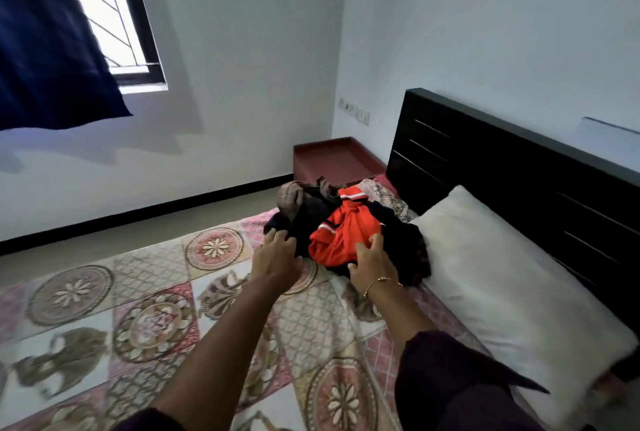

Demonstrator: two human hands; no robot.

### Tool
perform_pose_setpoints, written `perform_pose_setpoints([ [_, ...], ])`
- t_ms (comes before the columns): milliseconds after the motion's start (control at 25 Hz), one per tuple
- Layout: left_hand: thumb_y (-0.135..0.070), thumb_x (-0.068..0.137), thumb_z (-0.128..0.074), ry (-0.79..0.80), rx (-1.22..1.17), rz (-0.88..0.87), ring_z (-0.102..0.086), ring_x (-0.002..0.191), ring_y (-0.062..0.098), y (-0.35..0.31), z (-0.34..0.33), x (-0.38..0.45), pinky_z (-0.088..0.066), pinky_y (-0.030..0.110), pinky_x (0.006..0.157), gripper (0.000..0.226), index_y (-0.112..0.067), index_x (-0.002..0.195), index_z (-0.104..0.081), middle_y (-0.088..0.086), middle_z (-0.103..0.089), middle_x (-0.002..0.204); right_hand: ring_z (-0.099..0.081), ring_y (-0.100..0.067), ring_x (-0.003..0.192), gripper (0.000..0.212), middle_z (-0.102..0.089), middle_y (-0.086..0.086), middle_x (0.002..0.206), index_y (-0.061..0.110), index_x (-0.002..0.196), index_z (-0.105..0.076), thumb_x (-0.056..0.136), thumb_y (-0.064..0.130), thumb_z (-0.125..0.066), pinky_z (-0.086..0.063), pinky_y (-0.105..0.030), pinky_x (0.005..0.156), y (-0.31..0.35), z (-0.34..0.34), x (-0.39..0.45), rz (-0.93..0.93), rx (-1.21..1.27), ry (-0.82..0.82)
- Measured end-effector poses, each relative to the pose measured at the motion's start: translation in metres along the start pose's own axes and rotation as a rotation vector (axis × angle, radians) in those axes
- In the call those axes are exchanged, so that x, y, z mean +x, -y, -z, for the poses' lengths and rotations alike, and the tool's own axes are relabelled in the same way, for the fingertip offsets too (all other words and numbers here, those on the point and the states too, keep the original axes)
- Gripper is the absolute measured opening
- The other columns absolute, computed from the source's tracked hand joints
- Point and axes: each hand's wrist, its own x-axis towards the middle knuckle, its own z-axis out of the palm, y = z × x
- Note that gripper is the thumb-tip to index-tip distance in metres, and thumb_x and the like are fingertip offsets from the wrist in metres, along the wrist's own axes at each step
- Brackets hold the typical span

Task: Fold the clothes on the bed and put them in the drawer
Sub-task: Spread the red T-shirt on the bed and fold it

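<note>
1. While both arms reach forward over the bed (pixel 145 295), the pile of clothes (pixel 346 226) lies unfolded at the far end of the patterned bedsheet (pixel 86 326), just left of the white pillow (pixel 502 278).
2. On top of the pile sits a crumpled orange garment with white stripes (pixel 341 240); dark garments (pixel 311 212) surround it, and a brownish piece (pixel 289 200) lies at the far left edge.
3. At the pile's near left edge, the left hand (pixel 277 259) has its fingers curled into the dark fabric, gripping it.
4. At the pile's near right side, the right hand (pixel 372 264) is spread with bent fingers, its fingertips (pixel 374 240) pressing on the orange garment; whether it actually grasps the cloth cannot be told.
5. A thin gold bangle (pixel 381 281) circles the right wrist, and a dark purple sleeve (pixel 450 382) covers the right forearm nearer the camera.
6. Along the right side runs the black wooden headboard (pixel 502 167), with the pillow resting against it.
7. Beyond the pile, in the far corner of the room, stands a reddish-brown bedside unit (pixel 329 160) beside the headboard; no drawer front can be made out.
8. Two switch plates (pixel 355 111) sit on the white wall above it.
9. At the far left, a dark blue curtain (pixel 48 42) hangs partly across a black-framed window (pixel 128 15).
</note>
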Motion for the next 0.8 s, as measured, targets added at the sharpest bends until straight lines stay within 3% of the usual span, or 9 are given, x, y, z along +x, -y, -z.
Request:
perform_pose_setpoints([
  [200,-0.027,0.091,-0.049,0.159,-0.176,0.163,-0.054,0.110,0.031,-0.067,-0.085,0.064,-0.043,0.036,0.082,0.027,-0.007,0.106,-0.060,0.013,-0.059,0.112,-0.054,-0.028,0.107,0.025,-0.037,-0.012,0.128,0.005,0.113,-0.057,0.091,0.019,-0.055,-0.045,-0.032,0.090,-0.084,-0.034,0.089,0.031,0.044,0.126],
  [320,-0.028,0.091,-0.051,0.187,-0.313,0.267,-0.056,0.106,0.032,-0.091,-0.125,0.089,-0.041,0.035,0.078,0.029,-0.004,0.104,-0.061,0.016,-0.063,0.110,-0.053,-0.029,0.112,0.030,-0.040,-0.013,0.128,0.005,0.118,-0.057,0.091,0.019,-0.057,-0.042,-0.030,0.094,-0.107,-0.057,0.125,0.001,0.119,0.186],
  [520,-0.041,0.085,-0.063,0.159,-0.818,0.647,-0.055,0.113,0.032,-0.120,-0.178,0.133,-0.045,0.037,0.092,0.056,-0.003,0.125,-0.052,0.014,-0.059,0.122,-0.041,-0.026,0.128,0.059,-0.028,-0.012,0.144,0.015,0.146,-0.029,0.092,0.011,-0.054,-0.031,-0.026,0.105,-0.134,-0.093,0.163,-0.033,0.383,0.368],
  [600,-0.033,0.086,-0.063,0.098,-0.914,0.750,-0.060,0.105,0.034,-0.125,-0.190,0.143,-0.049,0.040,0.088,0.041,-0.002,0.113,-0.060,0.018,-0.064,0.112,-0.034,-0.022,0.135,0.065,-0.025,-0.007,0.151,0.016,0.149,-0.020,0.092,0.005,-0.050,-0.026,-0.025,0.108,-0.139,-0.100,0.166,-0.017,0.496,0.438],
  [680,-0.022,0.090,-0.056,0.015,-1.041,0.807,-0.062,0.095,0.034,-0.134,-0.189,0.153,-0.050,0.040,0.083,0.020,-0.003,0.093,-0.064,0.019,-0.066,0.096,-0.038,-0.021,0.133,0.059,-0.032,-0.007,0.150,0.015,0.148,-0.024,0.094,0.004,-0.047,-0.029,-0.028,0.108,-0.140,-0.102,0.171,-0.064,0.632,0.436],
  [800,-0.012,0.091,-0.046,-0.121,-1.534,0.825,-0.051,0.077,0.023,-0.162,-0.150,0.156,-0.042,0.032,0.070,0.021,-0.014,0.072,-0.054,0.005,-0.055,0.073,-0.052,-0.028,0.118,0.039,-0.051,-0.014,0.135,0.016,0.138,-0.040,0.100,0.018,-0.037,-0.042,-0.042,0.098,-0.139,-0.082,0.166,-0.277,0.927,0.369],
])
